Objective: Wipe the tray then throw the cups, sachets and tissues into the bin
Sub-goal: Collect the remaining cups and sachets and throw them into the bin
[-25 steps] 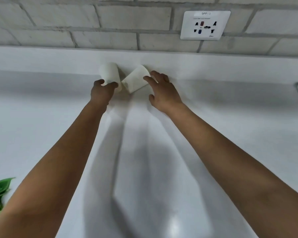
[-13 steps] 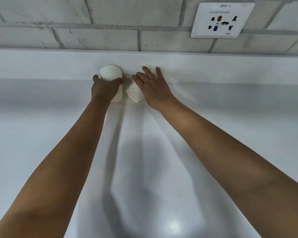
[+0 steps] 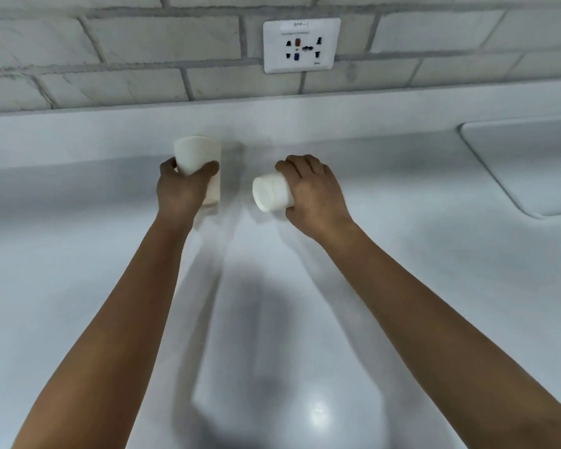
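Gripping one white paper cup [image 3: 197,153] upright in the left hand [image 3: 182,189] and another cup [image 3: 271,196] on its side in the right hand [image 3: 314,189], above the tabletop [image 3: 78,254], both look light, thin-walled and crushable, so a gentle mid-wall hold suits.

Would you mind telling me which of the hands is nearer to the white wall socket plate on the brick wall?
Right. The right hand, gripping a tipped white paper cup, sits almost directly below the socket plate; the left hand, gripping an upright white paper cup, is farther left.
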`<state>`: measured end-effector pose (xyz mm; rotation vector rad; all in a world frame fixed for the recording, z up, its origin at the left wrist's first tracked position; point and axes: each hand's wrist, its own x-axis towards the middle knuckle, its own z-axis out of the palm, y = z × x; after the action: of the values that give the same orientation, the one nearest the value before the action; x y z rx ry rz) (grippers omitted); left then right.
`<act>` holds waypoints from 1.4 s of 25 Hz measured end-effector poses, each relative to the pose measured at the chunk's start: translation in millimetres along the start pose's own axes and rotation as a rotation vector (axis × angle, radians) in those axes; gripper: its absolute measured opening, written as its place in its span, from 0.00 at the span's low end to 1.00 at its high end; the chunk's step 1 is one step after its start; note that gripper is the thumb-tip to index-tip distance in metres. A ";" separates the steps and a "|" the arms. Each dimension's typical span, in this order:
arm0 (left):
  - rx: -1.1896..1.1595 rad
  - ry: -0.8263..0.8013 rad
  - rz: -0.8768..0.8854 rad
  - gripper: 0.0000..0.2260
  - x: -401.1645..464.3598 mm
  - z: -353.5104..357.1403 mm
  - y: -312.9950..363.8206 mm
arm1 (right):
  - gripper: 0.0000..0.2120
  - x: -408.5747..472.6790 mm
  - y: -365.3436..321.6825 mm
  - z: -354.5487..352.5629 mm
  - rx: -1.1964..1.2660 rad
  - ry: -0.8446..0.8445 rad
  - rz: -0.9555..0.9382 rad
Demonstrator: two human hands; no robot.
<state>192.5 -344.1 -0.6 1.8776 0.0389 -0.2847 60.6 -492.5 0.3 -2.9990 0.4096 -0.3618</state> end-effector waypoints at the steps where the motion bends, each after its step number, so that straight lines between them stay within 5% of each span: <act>1: -0.023 -0.029 0.015 0.31 -20.6 5.6 2.4 | 0.31 -17.1 6.4 -9.0 0.018 0.026 0.030; 11: -0.097 -0.410 0.062 0.27 -263.1 113.5 -0.1 | 0.32 -248.4 117.6 -95.5 0.210 0.247 0.367; 22: 0.117 -0.965 0.255 0.28 -556.1 289.9 -33.0 | 0.32 -572.5 279.6 -148.1 0.618 0.528 1.125; 29: 0.247 -1.247 0.173 0.22 -623.9 384.8 -61.3 | 0.30 -665.4 358.6 -118.3 0.816 0.619 1.467; 35: 0.513 -1.352 0.083 0.27 -637.4 482.6 -96.3 | 0.30 -699.3 442.9 -74.3 0.912 0.575 1.743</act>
<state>-527.0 -693.2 -94.5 1.7962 -1.0992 -1.5430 -724.1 -729.8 -136.6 -0.9055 1.8526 -0.7770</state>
